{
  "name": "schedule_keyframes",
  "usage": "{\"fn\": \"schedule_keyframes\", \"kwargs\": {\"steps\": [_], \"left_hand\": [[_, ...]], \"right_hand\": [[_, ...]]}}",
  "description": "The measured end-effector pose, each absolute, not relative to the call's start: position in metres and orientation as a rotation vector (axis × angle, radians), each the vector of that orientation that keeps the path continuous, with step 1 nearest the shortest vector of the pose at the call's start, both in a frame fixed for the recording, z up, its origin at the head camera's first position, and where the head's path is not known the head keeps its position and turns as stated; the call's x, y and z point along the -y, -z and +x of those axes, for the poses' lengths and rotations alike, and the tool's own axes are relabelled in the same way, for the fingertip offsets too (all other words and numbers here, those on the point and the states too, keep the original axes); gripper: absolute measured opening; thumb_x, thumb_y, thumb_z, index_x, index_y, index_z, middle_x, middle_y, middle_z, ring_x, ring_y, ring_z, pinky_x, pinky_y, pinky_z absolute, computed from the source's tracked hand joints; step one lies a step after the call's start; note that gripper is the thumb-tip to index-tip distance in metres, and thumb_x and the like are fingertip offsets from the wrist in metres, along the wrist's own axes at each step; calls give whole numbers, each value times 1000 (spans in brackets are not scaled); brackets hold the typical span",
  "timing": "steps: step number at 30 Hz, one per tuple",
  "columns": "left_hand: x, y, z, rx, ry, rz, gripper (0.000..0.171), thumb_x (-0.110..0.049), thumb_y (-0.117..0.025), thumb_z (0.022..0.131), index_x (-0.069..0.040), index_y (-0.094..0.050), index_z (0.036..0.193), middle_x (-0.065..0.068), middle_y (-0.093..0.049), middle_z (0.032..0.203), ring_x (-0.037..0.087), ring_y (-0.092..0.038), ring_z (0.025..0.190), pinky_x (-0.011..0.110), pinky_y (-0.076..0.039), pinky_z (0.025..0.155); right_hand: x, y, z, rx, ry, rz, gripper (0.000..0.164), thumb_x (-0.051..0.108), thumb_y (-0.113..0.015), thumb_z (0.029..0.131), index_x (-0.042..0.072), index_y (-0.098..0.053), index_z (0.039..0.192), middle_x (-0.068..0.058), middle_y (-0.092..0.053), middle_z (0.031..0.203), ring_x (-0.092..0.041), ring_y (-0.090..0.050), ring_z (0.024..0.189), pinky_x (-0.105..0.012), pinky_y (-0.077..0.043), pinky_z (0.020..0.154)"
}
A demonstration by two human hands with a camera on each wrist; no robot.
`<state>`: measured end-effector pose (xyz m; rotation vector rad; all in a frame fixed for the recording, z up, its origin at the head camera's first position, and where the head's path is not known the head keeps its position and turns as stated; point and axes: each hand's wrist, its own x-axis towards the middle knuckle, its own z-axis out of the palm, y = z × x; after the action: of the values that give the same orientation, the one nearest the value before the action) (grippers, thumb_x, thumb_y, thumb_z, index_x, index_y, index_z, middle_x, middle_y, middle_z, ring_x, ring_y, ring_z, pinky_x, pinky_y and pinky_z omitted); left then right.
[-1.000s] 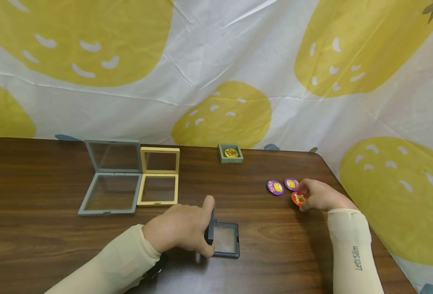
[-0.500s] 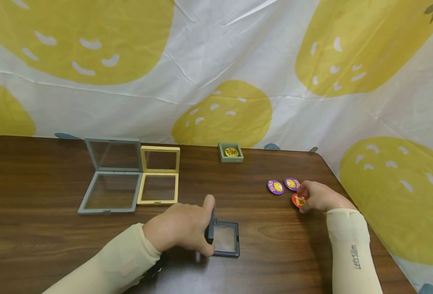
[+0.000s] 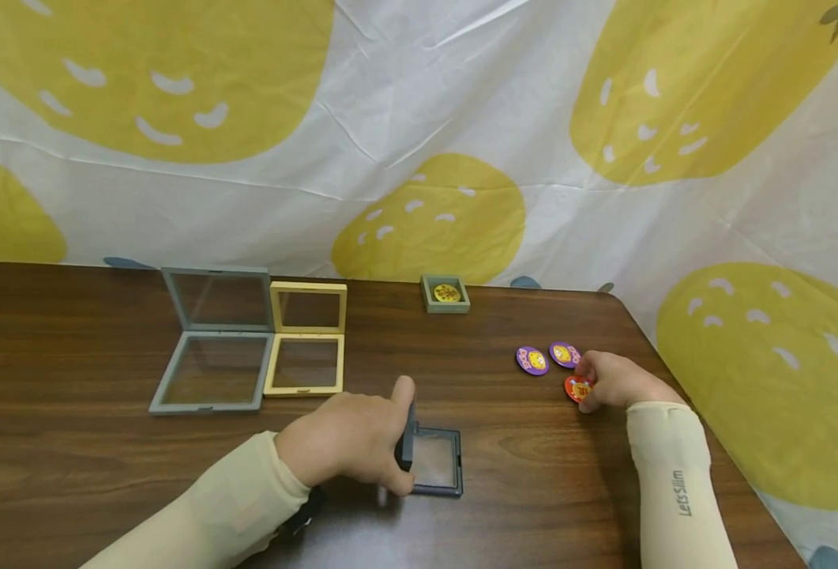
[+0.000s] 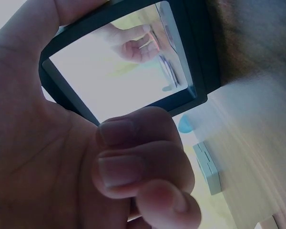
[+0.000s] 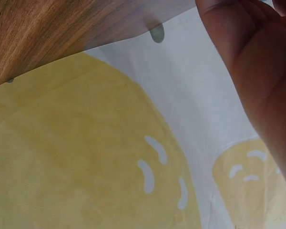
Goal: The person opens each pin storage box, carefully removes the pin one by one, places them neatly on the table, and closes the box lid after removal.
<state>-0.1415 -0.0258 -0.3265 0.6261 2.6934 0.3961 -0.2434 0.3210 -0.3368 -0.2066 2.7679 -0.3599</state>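
Observation:
In the head view my left hand [image 3: 347, 438] grips the raised half of a small black hinged display frame [image 3: 435, 461], whose other half lies flat on the table. The left wrist view looks through that half's clear film [image 4: 119, 67], with curled fingertips [image 4: 121, 169] below its edge. To the right, my right hand [image 3: 621, 378] pinches a round red badge [image 3: 576, 388] at its right edge, low over the wood. Two purple badges [image 3: 532, 360] lie just behind it. The right wrist view shows part of the hand [image 5: 262, 62], but not the badge.
Left of centre stand a larger grey hinged frame [image 3: 170, 379] and a yellow one [image 3: 271, 367], both opened out side by side. Near the back edge sits a small green frame [image 3: 447, 309] with a yellow badge [image 3: 447, 294] inside. A patterned cloth [image 3: 383, 103] hangs behind and along the right.
My right hand has brought the red badge slightly nearer, widening its gap from the purple badges. The left hand and black frame stay put.

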Motion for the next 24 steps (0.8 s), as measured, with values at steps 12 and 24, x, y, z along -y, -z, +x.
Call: {"fn": "schedule_keyframes", "kwargs": {"steps": [12, 24], "left_hand": [[26, 327, -142, -2686, -397, 608, 70, -43, -79, 64, -14, -31, 104, -3, -54, 60, 15, -47, 49, 30, -35, 48], [25, 327, -143, -2683, -391, 613, 70, -44, -79, 64, -13, -31, 105, -3, -53, 58, 15, -46, 48, 30, -35, 47]], "right_hand": [[-318, 339, -245, -2778, 335, -161, 54, 8, -79, 68, -5, -53, 114, -23, -59, 109, -35, -56, 99, -47, -46, 84], [-313, 324, -238, -2785, 200, -137, 61, 15, -78, 72, -5, -50, 123, -23, -59, 114, -33, -56, 97, -47, -47, 81]]}}
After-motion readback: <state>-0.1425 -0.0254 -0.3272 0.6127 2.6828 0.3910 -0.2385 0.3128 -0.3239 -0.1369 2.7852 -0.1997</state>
